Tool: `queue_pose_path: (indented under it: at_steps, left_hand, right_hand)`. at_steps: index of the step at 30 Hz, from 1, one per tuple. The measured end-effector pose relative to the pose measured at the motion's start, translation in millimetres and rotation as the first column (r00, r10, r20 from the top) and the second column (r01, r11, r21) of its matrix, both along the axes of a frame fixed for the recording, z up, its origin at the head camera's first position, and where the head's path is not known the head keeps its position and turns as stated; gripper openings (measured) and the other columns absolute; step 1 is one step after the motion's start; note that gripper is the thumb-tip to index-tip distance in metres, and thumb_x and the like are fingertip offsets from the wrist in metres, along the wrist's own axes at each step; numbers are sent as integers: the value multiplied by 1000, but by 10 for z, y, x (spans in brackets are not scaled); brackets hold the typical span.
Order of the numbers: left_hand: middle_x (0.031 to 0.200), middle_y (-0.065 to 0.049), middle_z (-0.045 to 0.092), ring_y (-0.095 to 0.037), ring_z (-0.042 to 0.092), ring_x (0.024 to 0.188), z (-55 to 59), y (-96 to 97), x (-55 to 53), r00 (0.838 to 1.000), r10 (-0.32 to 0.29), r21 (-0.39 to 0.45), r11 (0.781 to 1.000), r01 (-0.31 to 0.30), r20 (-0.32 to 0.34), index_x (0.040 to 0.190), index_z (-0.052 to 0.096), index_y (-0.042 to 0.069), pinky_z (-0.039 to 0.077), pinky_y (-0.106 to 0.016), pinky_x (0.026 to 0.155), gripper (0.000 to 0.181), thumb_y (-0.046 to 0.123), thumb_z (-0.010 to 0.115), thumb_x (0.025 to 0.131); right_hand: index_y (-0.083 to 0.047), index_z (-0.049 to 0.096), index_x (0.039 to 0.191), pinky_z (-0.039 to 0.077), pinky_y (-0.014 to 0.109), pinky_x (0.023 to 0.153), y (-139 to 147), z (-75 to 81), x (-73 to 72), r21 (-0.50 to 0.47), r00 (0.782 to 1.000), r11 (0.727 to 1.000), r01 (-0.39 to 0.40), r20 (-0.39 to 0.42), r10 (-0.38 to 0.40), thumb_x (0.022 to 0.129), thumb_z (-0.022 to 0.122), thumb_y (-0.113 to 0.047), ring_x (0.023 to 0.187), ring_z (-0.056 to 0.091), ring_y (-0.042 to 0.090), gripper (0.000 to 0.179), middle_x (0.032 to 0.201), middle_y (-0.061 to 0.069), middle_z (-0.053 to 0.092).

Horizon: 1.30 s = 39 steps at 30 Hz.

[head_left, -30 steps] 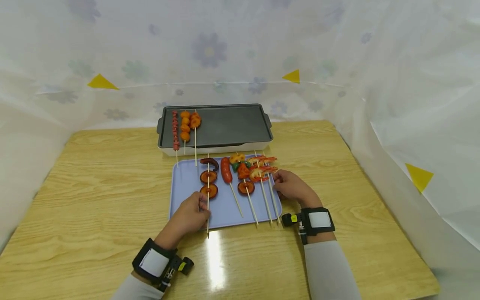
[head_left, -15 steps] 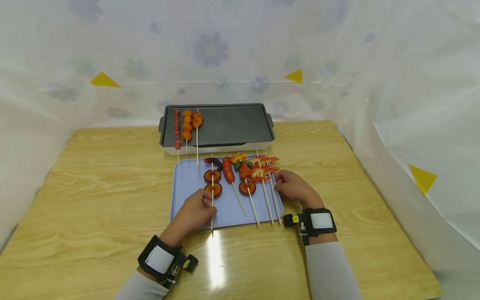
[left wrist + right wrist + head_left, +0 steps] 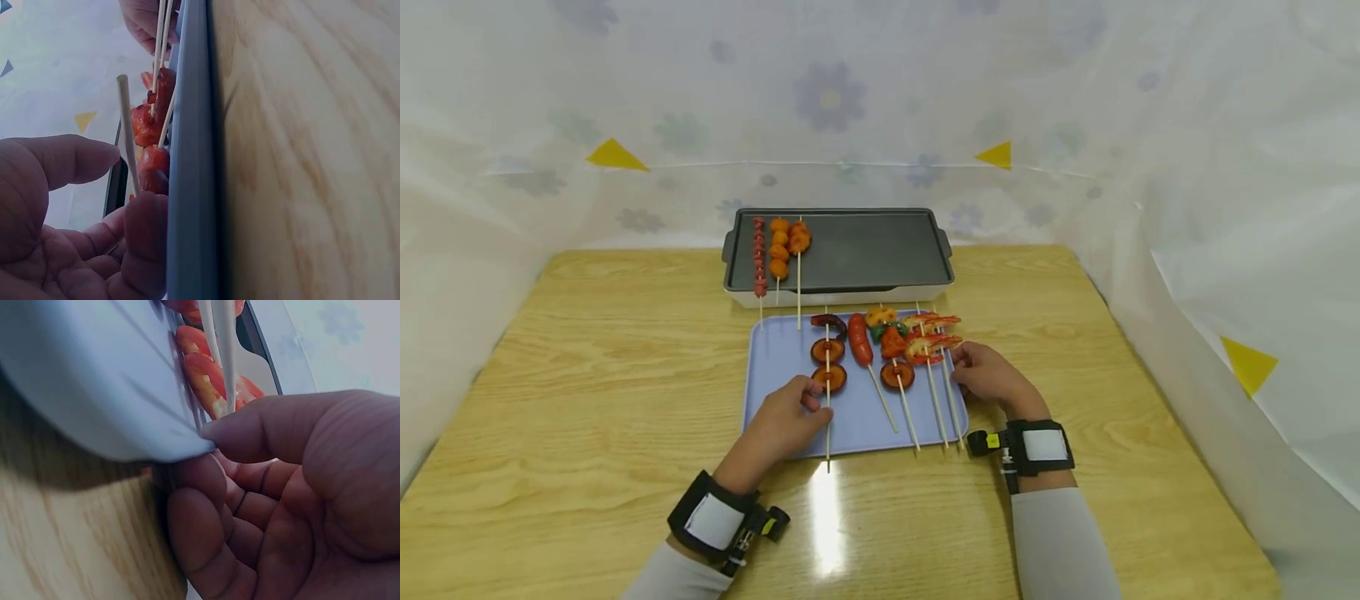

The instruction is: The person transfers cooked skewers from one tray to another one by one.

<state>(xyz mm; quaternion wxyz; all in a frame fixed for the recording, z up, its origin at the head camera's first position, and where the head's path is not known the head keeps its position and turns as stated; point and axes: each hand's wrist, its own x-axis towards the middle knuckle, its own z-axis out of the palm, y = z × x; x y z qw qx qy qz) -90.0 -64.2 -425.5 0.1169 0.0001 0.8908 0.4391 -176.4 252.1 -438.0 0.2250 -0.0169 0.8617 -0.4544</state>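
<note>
My left hand (image 3: 786, 418) is at the lower stick of a skewer (image 3: 828, 354) bearing a curled dark-red tentacle and two round mushroom slices. Its thumb and fingers are parted, with the stick (image 3: 128, 128) passing between them in the left wrist view. The skewer lies over the light-blue tray (image 3: 767, 392). My right hand (image 3: 992, 379) pinches the tray's right rim, thumb (image 3: 244, 434) on top and curled fingers (image 3: 197, 528) below. Right of the tentacle skewer are a red sausage skewer (image 3: 861, 342), a mixed vegetable skewer (image 3: 892, 343) and two shrimp skewers (image 3: 931, 343).
Behind the tray stands a dark rectangular griddle (image 3: 872, 250). On its left side lie a thin red meat skewer (image 3: 759, 258), an orange ball skewer (image 3: 778, 250) and a browned-piece skewer (image 3: 800, 239), their sticks pointing forward. The wooden table (image 3: 625, 375) meets pale sheeting behind.
The tentacle skewer has shifted slightly right on the tray along with my left hand, whose thumb and fingers have since spread apart. My right hand has stayed at the tray rim.
</note>
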Motion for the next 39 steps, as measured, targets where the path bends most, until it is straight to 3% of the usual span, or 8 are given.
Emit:
queue_pose_path:
  at_steps: [7, 12, 15, 17, 21, 31, 34, 39]
  left_hand:
    - [91, -5, 61, -17, 55, 77, 56, -80, 39, 982, -37, -12, 999, 35, -183, 108, 64, 1, 46, -33, 69, 23, 15, 69, 90]
    - [97, -10, 61, -22, 60, 83, 96, -91, 94, 907, -82, -127, 991, 32, -413, 108, 65, 1, 51, -38, 71, 26, 17, 73, 90]
    - [121, -21, 57, -36, 57, 109, 134, -97, 122, 865, -99, -261, 965, -38, -492, 123, 62, 1, 49, -49, 89, 46, 26, 77, 87]
    - [140, -27, 45, -46, 42, 129, 167, -107, 135, 867, -110, -340, 938, -72, -486, 137, 55, 2, 39, -60, 100, 66, 33, 79, 84]
    - [156, -32, 19, -56, 10, 142, 217, -129, 151, 904, -125, -453, 888, -82, -408, 150, 41, 5, 20, -75, 104, 86, 39, 81, 81]
    - [156, -32, 18, -55, 8, 143, 194, -188, 57, 920, -166, -548, 834, -61, -355, 152, 39, 6, 18, -76, 104, 86, 39, 79, 83]
    - [155, -33, 21, -56, 12, 142, 196, -225, -36, 909, -181, -522, 852, -46, -375, 151, 39, 4, 21, -73, 105, 84, 37, 78, 84]
    - [153, -31, 26, -51, 23, 141, 260, -288, -241, 895, -146, -305, 952, 11, -422, 150, 37, -1, 30, -62, 108, 81, 29, 77, 87]
  right_hand:
    - [6, 52, 111, 45, 33, 56, -16, 73, 31, -23, 1000, 1000, -7, -4, 7, 94, 52, -2, 66, 51, 21, 18, 85, 10, 51]
    - [4, 54, 110, 45, 31, 56, 10, -8, -1, -2, 1000, 1000, 9, 6, -9, 93, 54, -2, 66, 52, 20, 18, 86, 10, 52]
    - [4, 54, 110, 45, 31, 56, 13, -8, 0, 3, 1000, 1000, 9, 6, -9, 93, 53, -2, 66, 52, 20, 18, 86, 11, 51]
    - [4, 54, 109, 45, 31, 56, 13, -7, 1, 6, 1000, 1000, 10, -2, -10, 92, 53, -1, 66, 52, 20, 18, 85, 11, 51]
    - [5, 54, 109, 45, 31, 55, 13, -8, 2, 5, 1000, 1000, 3, -10, -3, 92, 53, -1, 65, 52, 20, 18, 85, 11, 52]
    - [5, 53, 110, 45, 32, 55, 8, -34, 7, -5, 1000, 1000, -2, -7, 2, 93, 54, -2, 65, 51, 20, 18, 85, 10, 51]
    - [4, 53, 110, 45, 32, 56, 10, -27, 12, -8, 1000, 1000, -2, -1, 2, 93, 53, -2, 65, 51, 20, 18, 85, 10, 51]
    - [4, 53, 109, 45, 31, 55, 17, -7, 14, 1, 1000, 1000, 4, -2, -4, 93, 53, -2, 65, 52, 20, 17, 85, 11, 52]
